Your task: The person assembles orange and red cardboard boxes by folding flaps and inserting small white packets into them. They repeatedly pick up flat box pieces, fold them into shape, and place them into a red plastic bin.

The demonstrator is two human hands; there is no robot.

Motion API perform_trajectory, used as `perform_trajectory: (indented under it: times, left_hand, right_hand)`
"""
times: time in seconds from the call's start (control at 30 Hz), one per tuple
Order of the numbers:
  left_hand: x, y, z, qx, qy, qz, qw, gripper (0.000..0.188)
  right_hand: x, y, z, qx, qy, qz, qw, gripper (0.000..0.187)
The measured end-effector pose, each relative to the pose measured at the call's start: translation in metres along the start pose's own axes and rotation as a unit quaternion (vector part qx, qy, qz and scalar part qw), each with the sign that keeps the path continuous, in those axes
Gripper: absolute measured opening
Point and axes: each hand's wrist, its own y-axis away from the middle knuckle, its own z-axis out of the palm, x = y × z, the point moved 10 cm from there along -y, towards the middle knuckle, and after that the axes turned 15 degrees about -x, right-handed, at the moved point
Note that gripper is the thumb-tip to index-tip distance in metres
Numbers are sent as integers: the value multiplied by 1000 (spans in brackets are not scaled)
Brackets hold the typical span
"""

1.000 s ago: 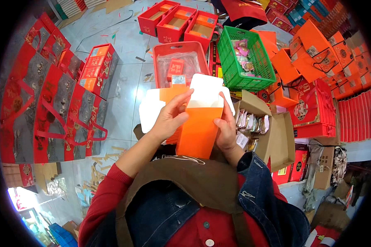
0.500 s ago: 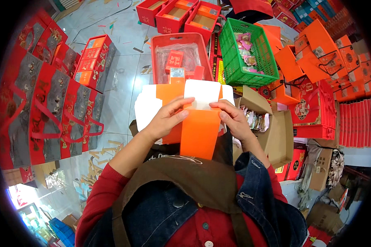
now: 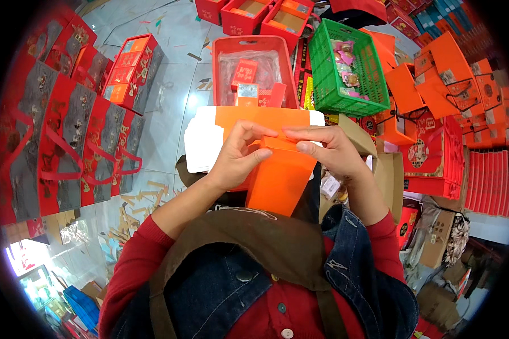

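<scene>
An orange paper box (image 3: 281, 182) stands on my lap, its far end folded over so that the white inside of the flap is out of sight. My left hand (image 3: 240, 153) curls around its left upper edge, thumb on the side and fingertips at the flap fold. On the other side my right hand (image 3: 329, 148) pinches the same fold between thumb and fingers. Beneath and beyond the box lie flat orange-and-white carton blanks (image 3: 206, 148).
Ahead is a red crate (image 3: 216, 73) with small red and orange boxes, beside a green basket (image 3: 383, 104) of wrapped packets. An opened cardboard carton (image 3: 389, 179) is at my right. Red gift bags (image 3: 59, 138) line the left; orange bags (image 3: 447, 79) pile up at the right.
The white-sided flap has been folded down onto the box's end. Both hands have come closer together over the fold, and the box has tilted slightly.
</scene>
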Motion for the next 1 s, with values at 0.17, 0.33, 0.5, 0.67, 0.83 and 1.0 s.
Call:
perform_trajectory:
  times: [0.17,0.33,0.5,0.67,0.83,1.0]
  left_hand:
    - [0,-1,5,-11,7,-11,1000,37]
    - [4,3,7,-7,13,-34,999,45]
    - [-2,4,5,-10,5,-59,998,52]
    - [-2,1,8,-29,43,-31,998,55]
    - [2,-2,14,-33,39,-30,998,58]
    - [4,-2,12,-30,-2,-34,999,54]
  right_hand:
    - [-14,-9,7,-65,78,43,994,30]
    - [-5,-11,10,-24,-85,30,996,34]
    - [-1,-8,12,41,-119,65,990,36]
    - [5,-5,9,67,-159,97,980,38]
    - [7,-5,3,84,-138,132,978,38]
    - [5,-2,1,100,-91,98,986,39]
